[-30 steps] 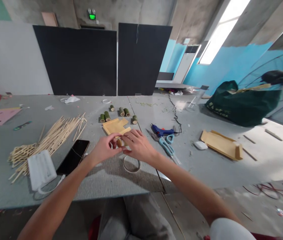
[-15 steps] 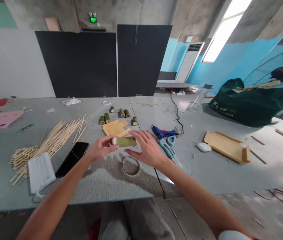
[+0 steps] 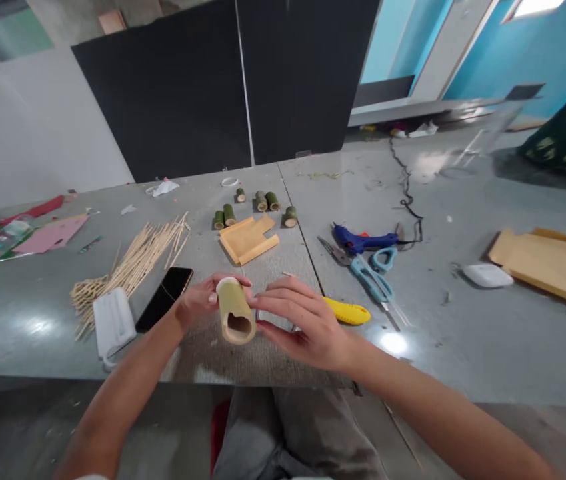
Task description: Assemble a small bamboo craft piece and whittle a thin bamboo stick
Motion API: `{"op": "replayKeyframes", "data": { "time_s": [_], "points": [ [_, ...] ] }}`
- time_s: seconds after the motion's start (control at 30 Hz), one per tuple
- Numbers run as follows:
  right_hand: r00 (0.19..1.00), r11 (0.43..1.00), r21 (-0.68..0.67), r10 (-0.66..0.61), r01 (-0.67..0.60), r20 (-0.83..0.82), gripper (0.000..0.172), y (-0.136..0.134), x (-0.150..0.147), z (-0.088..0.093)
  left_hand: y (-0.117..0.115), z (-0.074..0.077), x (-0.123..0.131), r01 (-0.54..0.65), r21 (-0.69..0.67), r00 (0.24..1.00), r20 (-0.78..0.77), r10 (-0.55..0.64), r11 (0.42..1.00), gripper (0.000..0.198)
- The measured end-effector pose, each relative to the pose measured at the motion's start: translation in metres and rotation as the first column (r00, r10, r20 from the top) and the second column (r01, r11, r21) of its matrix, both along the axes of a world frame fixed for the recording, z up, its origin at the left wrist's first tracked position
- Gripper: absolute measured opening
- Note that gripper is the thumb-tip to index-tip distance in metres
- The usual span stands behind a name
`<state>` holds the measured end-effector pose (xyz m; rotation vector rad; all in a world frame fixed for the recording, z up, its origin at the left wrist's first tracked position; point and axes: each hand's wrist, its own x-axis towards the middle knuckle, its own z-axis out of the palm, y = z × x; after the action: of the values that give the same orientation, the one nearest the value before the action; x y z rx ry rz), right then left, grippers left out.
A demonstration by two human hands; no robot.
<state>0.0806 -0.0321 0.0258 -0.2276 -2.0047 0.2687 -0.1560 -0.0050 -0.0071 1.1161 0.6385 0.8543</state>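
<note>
My left hand [image 3: 201,297] is closed around the far, white-rimmed end of a pale green bamboo tube [image 3: 233,303]. The tube's near end faces me, showing a hollow with an uneven, notched inner edge. Beside it on the right is my right hand [image 3: 307,320], thumb and fingers apart, its fingertips at or very close to the tube's side. Part of a thin ring [image 3: 259,315] shows between those fingers; most of it is hidden. A yellow handle [image 3: 347,311] lies just beyond the right hand, partly covered by it.
Ahead are a cardboard tray [image 3: 247,241] and several short bamboo pieces [image 3: 290,217]. Wooden sticks [image 3: 135,260], a phone [image 3: 165,299] and a white mask [image 3: 113,320] lie left. On the right are a blue glue gun [image 3: 365,240], scissors [image 3: 373,280], pliers [image 3: 333,251] and a white case [image 3: 487,275].
The bamboo tube has turned from lying sideways to pointing its open end at me. My right hand has shifted nearer the table edge, uncovering the yellow handle. The view has tilted down.
</note>
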Motion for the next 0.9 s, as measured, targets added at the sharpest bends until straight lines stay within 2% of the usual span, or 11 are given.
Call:
{"op": "replayKeyframes", "data": {
  "time_s": [0.2,0.33,0.73,0.9],
  "points": [
    [1.0,1.0,0.007,-0.013,0.013,-0.004,0.05,0.0,-0.001,-0.005,-0.003,0.003,0.002,-0.009,-0.037,0.997,-0.077,0.007,0.999,0.062],
    [1.0,1.0,0.008,-0.023,0.023,-0.006,0.052,0.0,-0.002,-0.007,0.0,0.0,0.001,0.011,-0.023,0.994,-0.105,-0.013,1.0,0.068],
    [1.0,1.0,0.011,-0.009,0.009,-0.016,0.049,0.002,-0.002,-0.005,0.001,-0.007,0.001,-0.021,-0.057,1.0,-0.003,0.021,0.998,0.054],
    [1.0,1.0,0.016,-0.019,0.019,-0.011,0.049,0.002,-0.003,-0.005,0.0,-0.007,0.001,-0.014,-0.023,1.0,0.024,0.015,1.0,0.063]
  ]
}}
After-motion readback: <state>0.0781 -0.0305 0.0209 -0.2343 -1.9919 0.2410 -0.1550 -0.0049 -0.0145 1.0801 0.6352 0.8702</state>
